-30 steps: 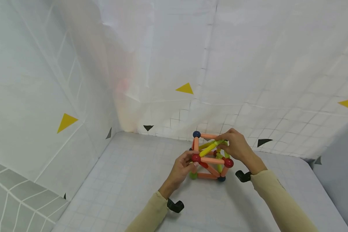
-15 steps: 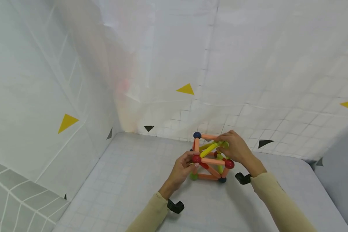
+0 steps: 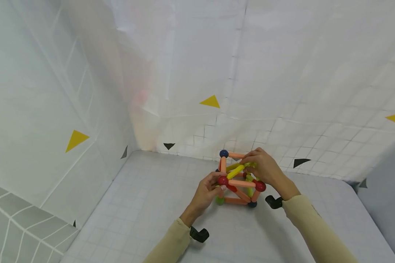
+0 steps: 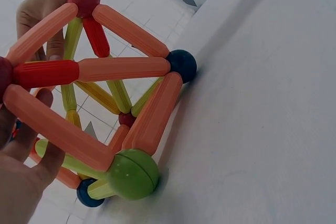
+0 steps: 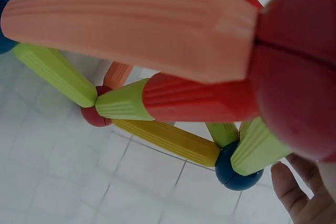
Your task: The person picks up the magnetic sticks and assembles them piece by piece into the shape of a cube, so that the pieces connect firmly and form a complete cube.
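Left hand (image 3: 206,193) fingers pinch the near red ball (image 3: 222,180) of the rod frame (image 3: 238,182), which sits on the gridded surface (image 3: 145,204) by the back wall, while right hand (image 3: 266,170) fingers grip the yellow rod (image 3: 236,171) at the frame's top.

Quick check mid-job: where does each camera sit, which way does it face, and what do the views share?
Head: worn high, looking forward and down at the rod-and-ball frame; both sleeves, left hand and right hand show.
Left wrist: low beside the frame's green ball, looking across the table; left fingers show.
Right wrist: close against the frame, facing down; one fingertip shows.
Shared: the frame appears in all three.
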The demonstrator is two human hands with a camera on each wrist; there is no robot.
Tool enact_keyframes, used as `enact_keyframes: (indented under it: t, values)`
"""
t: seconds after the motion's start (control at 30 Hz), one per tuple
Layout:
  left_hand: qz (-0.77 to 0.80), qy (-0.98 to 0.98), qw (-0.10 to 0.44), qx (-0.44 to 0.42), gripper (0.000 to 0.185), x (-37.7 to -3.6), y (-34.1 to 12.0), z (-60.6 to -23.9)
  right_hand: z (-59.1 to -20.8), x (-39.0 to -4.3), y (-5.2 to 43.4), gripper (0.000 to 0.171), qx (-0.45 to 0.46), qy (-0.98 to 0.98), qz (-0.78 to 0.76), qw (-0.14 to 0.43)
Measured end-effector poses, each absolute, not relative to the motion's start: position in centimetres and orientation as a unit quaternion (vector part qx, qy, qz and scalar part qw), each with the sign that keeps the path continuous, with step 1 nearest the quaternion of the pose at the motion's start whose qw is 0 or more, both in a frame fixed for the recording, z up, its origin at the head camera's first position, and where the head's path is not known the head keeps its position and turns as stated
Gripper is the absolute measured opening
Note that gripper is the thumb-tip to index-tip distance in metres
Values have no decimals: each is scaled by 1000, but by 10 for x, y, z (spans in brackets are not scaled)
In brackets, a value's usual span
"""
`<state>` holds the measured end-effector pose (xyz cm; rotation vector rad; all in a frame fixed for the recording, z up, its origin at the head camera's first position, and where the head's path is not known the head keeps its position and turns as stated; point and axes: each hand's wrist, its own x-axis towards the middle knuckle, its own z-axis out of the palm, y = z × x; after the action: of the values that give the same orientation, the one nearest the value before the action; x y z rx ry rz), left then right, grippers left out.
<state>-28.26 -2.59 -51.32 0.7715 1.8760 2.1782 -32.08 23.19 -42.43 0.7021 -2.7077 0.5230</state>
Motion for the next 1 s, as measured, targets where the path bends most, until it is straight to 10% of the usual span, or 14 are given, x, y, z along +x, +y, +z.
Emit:
enact_keyframes:
  t: [1.0]
  values:
    - [661,700,14,271,47,-286,-33,-511,-423,-315,244,46,219,-948,191,128]
